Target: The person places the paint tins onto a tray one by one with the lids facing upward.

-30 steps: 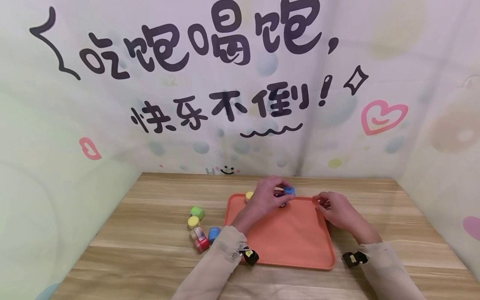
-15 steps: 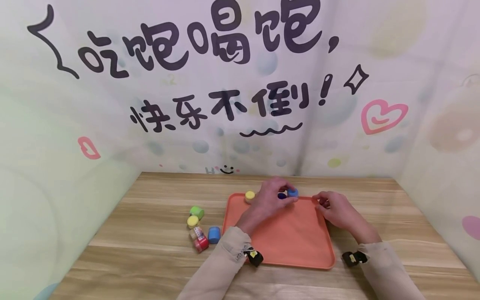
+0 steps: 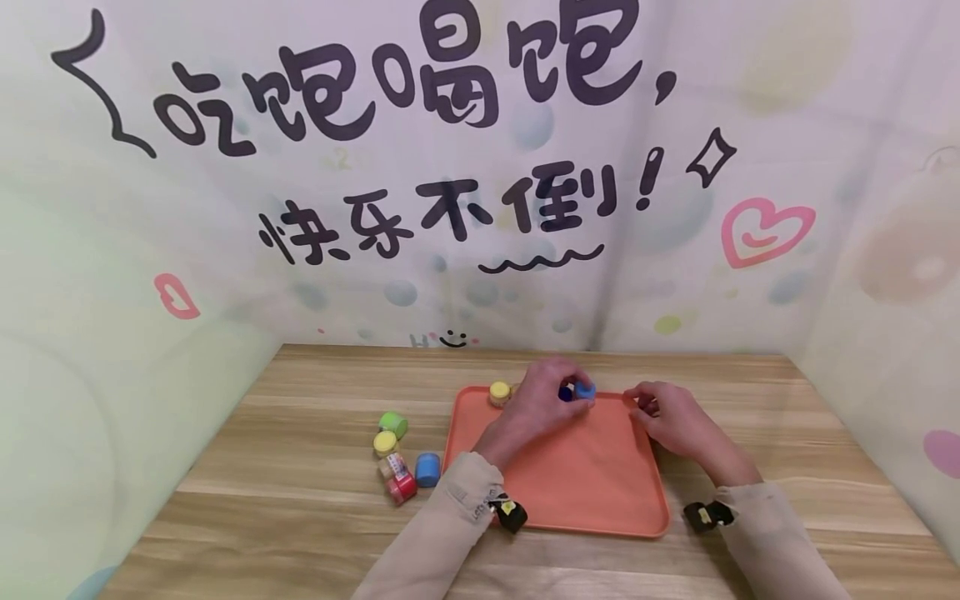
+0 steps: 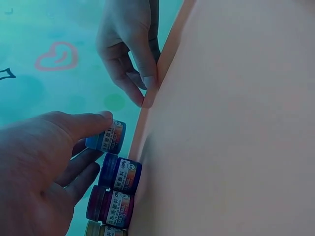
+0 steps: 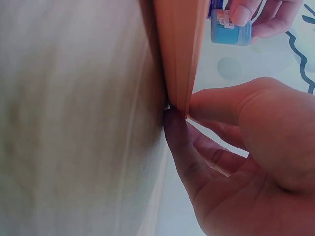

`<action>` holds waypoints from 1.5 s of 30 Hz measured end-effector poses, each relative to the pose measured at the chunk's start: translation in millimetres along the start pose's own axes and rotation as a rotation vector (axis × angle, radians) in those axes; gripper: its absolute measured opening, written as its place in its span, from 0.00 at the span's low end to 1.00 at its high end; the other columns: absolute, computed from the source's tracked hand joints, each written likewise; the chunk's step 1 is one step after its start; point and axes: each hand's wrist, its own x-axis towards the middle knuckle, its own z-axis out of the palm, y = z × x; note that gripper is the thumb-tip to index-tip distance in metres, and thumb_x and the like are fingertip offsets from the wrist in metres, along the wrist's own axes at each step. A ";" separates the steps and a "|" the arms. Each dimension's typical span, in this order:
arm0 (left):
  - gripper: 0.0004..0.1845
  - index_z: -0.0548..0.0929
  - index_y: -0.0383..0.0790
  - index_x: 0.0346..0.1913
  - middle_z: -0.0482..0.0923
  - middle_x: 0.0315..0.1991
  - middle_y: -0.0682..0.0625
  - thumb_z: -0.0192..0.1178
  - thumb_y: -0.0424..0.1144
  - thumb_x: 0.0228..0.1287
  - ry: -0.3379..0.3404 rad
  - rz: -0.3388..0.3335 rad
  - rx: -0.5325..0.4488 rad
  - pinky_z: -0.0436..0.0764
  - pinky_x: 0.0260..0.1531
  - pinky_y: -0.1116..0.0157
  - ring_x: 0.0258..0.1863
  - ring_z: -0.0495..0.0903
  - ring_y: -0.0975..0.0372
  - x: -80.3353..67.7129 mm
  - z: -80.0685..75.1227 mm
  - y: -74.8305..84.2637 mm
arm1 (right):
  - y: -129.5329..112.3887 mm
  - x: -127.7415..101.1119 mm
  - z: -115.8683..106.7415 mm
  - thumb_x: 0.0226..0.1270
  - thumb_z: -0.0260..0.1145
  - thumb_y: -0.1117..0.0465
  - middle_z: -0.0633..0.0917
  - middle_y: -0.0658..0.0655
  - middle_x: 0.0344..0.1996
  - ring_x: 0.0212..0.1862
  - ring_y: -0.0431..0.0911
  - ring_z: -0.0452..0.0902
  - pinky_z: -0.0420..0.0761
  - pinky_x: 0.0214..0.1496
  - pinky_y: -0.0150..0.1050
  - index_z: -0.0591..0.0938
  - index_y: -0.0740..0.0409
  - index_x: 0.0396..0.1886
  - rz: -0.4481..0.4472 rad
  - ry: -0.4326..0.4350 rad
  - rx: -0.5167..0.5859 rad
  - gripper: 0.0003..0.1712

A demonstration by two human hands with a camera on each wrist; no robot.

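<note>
Light blue jar (image 4: 116, 137) is at the orange tray's (image 3: 585, 475) far edge, just beside the dark blue jar (image 4: 121, 175); can't tell if it's resting on the rim. Left hand (image 3: 542, 398) pinches it between thumb and fingers. Right hand (image 3: 672, 418) pinches the tray's corner. Risks: sideways push could topple the neighbour; corner tug could jolt the jars; loose pinch could drop it.

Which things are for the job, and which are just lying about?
Job:
light blue jar, held by the left hand
tray, held by the right hand
dark blue jar, purple-looking jar, yellow jar along its back edge

Lying about, maybe waiting:
green jar, red jar, tan jar, another yellow jar, another blue jar, beside the tray
</note>
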 end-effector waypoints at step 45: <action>0.11 0.91 0.52 0.48 0.86 0.47 0.58 0.78 0.48 0.66 -0.026 -0.170 0.264 0.82 0.41 0.74 0.41 0.81 0.69 2.4 10.9 4.4 | -1.3 -1.1 -0.6 0.72 0.72 0.68 0.90 0.64 0.46 0.43 0.52 0.87 0.91 0.50 0.54 0.87 0.68 0.56 -0.001 0.009 0.005 0.15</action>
